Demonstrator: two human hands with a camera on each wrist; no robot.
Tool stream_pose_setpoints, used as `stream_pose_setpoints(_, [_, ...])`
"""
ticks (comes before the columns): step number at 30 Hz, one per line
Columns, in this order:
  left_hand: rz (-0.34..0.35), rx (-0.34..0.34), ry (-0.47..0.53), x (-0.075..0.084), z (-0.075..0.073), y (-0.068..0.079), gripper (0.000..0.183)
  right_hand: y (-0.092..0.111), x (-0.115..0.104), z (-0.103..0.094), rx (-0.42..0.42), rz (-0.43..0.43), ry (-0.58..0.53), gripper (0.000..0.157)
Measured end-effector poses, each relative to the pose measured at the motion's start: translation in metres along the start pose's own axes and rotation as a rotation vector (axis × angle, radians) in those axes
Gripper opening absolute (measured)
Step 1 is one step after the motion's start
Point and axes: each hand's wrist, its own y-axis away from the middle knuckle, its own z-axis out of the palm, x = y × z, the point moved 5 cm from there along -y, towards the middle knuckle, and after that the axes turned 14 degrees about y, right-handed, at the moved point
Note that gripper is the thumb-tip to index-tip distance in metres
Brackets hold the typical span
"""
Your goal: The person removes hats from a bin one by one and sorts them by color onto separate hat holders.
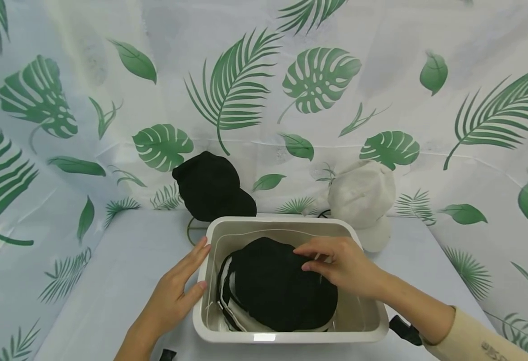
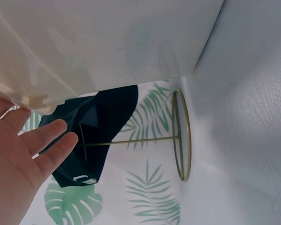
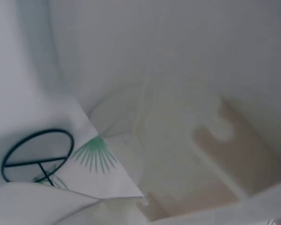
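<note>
A light grey plastic bin (image 1: 363,321) holds a stack of caps with a black cap (image 1: 282,286) on top. My right hand (image 1: 349,263) is over the bin, its bent fingers and thumb at the black cap's upper right, a gap showing between them. My left hand (image 1: 169,296) rests its extended fingers against the bin's left rim. In the left wrist view the left hand (image 2: 18,154) lies beside the bin's outer wall (image 2: 107,42), fingers spread. The right wrist view is mostly filled by the bin's pale wall (image 3: 168,61).
Behind the bin, another black cap (image 1: 209,188) sits on a gold wire stand (image 2: 182,140) at left. A white cap (image 1: 360,195) hangs at right near a black ring-based stand (image 3: 37,164). A leaf-print cloth (image 1: 245,75) backs the table (image 1: 124,281). Small black objects (image 1: 403,331) lie near the front.
</note>
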Motion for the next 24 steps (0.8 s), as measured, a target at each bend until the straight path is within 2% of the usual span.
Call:
stream_pose_setpoints(8, [-0.011,-0.003,0.002,0.002,0.0,-0.002,0.066,-0.006,-0.002,-0.014,0.029,-0.027,-0.002,0.041])
stream_pose_setpoints(24, [0.008,0.013,-0.001,-0.001,0.002,-0.001,0.065,-0.019,-0.012,-0.037,0.023,-0.094,0.022,0.048])
